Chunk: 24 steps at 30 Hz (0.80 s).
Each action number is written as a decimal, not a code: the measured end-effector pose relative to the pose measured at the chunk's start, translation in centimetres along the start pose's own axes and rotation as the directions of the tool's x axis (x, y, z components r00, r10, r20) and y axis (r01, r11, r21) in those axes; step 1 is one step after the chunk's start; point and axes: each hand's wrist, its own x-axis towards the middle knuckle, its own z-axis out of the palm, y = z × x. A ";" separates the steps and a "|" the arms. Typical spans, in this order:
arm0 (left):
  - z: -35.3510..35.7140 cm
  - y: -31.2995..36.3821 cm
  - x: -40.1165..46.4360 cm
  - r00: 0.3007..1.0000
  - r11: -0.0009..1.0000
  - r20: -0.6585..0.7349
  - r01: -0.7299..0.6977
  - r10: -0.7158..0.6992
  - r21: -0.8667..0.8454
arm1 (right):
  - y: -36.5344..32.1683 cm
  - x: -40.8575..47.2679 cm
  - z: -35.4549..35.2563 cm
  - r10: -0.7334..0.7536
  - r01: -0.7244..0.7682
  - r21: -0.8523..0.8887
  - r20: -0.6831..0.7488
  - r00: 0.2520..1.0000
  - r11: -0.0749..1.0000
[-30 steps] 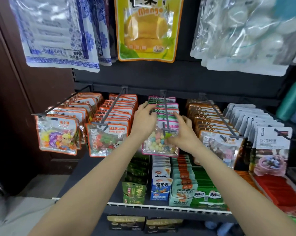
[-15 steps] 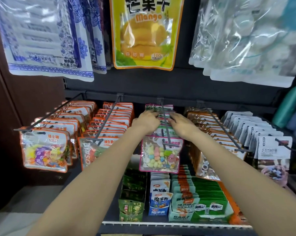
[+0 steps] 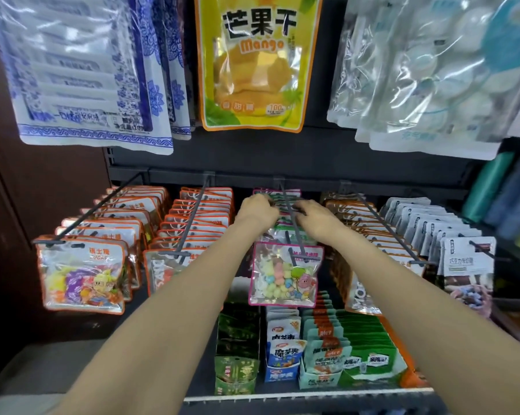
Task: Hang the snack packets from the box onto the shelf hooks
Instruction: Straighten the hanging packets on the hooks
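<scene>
A dark metal hook [image 3: 291, 223] juts out from the shelf's back rail at the centre. Pink-edged candy packets [image 3: 285, 274] hang on it, the front one clear with pastel sweets inside. My left hand [image 3: 257, 209] and my right hand [image 3: 315, 215] reach deep along that hook, one on each side. Their fingers curl over the tops of the packets at the back of the row [image 3: 278, 199]. Whether they grip or only push those packets I cannot tell. The box is not in view.
Neighbouring hooks carry orange-edged candy packets [image 3: 82, 274], more orange packets [image 3: 193, 223] and white packets [image 3: 465, 259]. Large bags, one a yellow mango pouch [image 3: 254, 61], hang above. Green and blue snack boxes [image 3: 285, 357] stand on the shelf below, behind a white rail [image 3: 306, 395].
Both hands have moved from the front packet back along the centre hook toward the rail. The front pink packet now hangs free. My view has moved closer and slightly down.
</scene>
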 end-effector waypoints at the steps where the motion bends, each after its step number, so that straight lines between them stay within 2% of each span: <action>1: -0.2 0.1 -0.4 0.999 1.000 -0.049 -0.009 0.009 -0.008 | -0.1 -0.6 -0.3 -0.002 0.004 0.048 -0.046 0.999 0.999; 5: -1.5 0.4 -3.5 0.962 0.986 -0.247 -0.143 0.118 -0.082 | -1.3 -4.4 -2.3 -0.058 0.130 0.241 -0.285 0.957 0.962; 9: -3.7 1.4 -9.1 0.904 0.947 -0.336 -0.309 0.266 -0.082 | -3.9 -9.2 -3.5 -0.158 0.234 0.233 -0.302 0.940 0.944; 11: -4.9 1.3 -12.2 0.872 0.936 -0.385 -0.349 0.302 -0.057 | -5.1 -11.6 -3.4 -0.199 0.275 0.238 -0.297 0.934 0.932; 14: -6.7 -0.6 -16.4 0.814 0.939 -0.513 -0.340 0.272 -0.043 | -6.6 -14.7 -2.2 -0.221 0.302 0.306 -0.273 0.937 0.903; 17: -8.3 -4.0 -19.0 0.790 0.965 -0.603 -0.232 0.112 -0.124 | -8.0 -16.5 -0.4 -0.203 0.281 0.391 -0.227 0.952 0.877; 20: -9.2 -7.4 -20.1 0.848 0.973 -0.530 -0.120 -0.004 -0.199 | -9.1 -17.2 2.0 -0.181 0.247 0.403 -0.196 0.964 0.881; 22: -9.2 -9.4 -20.4 0.910 0.993 -0.415 -0.073 0.028 -0.094 | -9.8 -17.1 3.5 -0.188 0.234 0.342 -0.164 0.969 0.910; 24: -9.3 -11.2 -20.3 0.940 0.993 -0.320 -0.102 0.115 0.059 | -10.2 -16.5 5.0 -0.218 0.247 0.255 -0.137 0.966 0.935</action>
